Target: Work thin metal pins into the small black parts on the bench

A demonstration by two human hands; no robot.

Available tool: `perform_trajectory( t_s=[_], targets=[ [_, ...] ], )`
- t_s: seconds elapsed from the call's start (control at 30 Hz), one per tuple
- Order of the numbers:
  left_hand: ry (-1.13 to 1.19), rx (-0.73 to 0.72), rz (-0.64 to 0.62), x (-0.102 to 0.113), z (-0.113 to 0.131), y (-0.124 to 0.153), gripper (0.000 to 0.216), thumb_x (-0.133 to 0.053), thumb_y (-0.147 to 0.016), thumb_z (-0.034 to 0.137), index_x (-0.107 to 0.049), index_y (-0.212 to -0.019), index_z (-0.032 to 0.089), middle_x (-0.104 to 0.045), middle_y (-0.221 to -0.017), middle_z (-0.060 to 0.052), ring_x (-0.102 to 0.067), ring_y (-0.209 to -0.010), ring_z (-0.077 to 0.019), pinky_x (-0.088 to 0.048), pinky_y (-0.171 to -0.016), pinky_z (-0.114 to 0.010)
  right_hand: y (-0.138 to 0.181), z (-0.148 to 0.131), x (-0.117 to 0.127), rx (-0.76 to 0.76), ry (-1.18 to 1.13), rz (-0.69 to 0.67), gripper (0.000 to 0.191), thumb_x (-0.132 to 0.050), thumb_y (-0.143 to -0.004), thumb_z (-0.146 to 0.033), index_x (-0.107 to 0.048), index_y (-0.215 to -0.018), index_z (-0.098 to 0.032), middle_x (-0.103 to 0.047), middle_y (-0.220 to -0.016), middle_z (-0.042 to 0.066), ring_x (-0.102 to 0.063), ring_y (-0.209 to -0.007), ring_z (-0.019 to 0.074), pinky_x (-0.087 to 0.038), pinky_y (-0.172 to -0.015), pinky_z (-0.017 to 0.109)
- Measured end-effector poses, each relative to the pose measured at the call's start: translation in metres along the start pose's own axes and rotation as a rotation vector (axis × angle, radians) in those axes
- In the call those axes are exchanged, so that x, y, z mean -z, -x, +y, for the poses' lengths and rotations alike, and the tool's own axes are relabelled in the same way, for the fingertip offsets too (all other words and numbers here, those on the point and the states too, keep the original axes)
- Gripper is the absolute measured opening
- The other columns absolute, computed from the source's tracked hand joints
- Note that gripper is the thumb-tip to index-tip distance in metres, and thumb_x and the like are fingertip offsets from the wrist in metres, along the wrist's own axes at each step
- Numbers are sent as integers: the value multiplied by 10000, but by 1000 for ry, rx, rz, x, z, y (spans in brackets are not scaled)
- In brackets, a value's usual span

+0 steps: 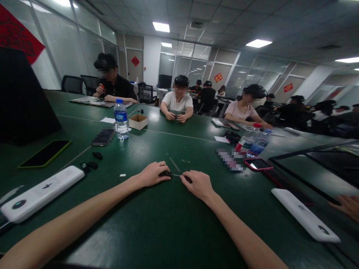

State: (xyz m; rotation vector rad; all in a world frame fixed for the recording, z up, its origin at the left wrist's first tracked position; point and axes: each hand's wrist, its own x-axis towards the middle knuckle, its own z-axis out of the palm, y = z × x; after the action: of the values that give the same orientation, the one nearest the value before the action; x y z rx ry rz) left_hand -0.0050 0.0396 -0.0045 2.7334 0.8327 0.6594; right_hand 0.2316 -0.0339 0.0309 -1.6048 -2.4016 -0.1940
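Observation:
Near the middle of the table, my left hand (153,174) is closed round a black-handled tool (166,173). Its thin metal shaft (176,175) spans the short gap between my hands, roughly level above the green tabletop. My right hand (198,183) pinches a small black part (188,179) at the far end of that shaft. Fingers cover most of both things, so their exact kinds and how they join cannot be made out. A small white scrap (122,175) lies left of my left hand.
Left are small black parts (97,155), a white power bank (45,192), a phone (45,153), a water bottle (121,121) and an open box (138,122). Right are bottles (259,144), a phone (258,164) and another power bank (305,215). A co-worker's hand (347,204) shows far right; others sit opposite.

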Motion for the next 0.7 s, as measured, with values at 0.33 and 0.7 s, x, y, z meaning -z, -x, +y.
perform_trajectory(
  t_s=[0.33,0.7],
  targets=[
    [-71,-63,10,2,4,2,274,-530,-903,438,-625,-986,195,-592,-936,-42,-571,-791,-157,-404,-725,-293,1,-7,2,31,120,-4,451,-316,-959,-468,-702,-914,-237,-674,-782,41,-575,-653,125,-351,-581,232],
    [-113,-74,28,1,5,2,276,-510,-916,437,-620,-967,189,-594,-901,-30,-570,-774,-154,-393,-696,-281,1,-14,4,-4,181,-21,461,-308,-956,-458,-706,-901,-232,-672,-800,43,-551,-632,119,-308,-573,234]
  ],
)
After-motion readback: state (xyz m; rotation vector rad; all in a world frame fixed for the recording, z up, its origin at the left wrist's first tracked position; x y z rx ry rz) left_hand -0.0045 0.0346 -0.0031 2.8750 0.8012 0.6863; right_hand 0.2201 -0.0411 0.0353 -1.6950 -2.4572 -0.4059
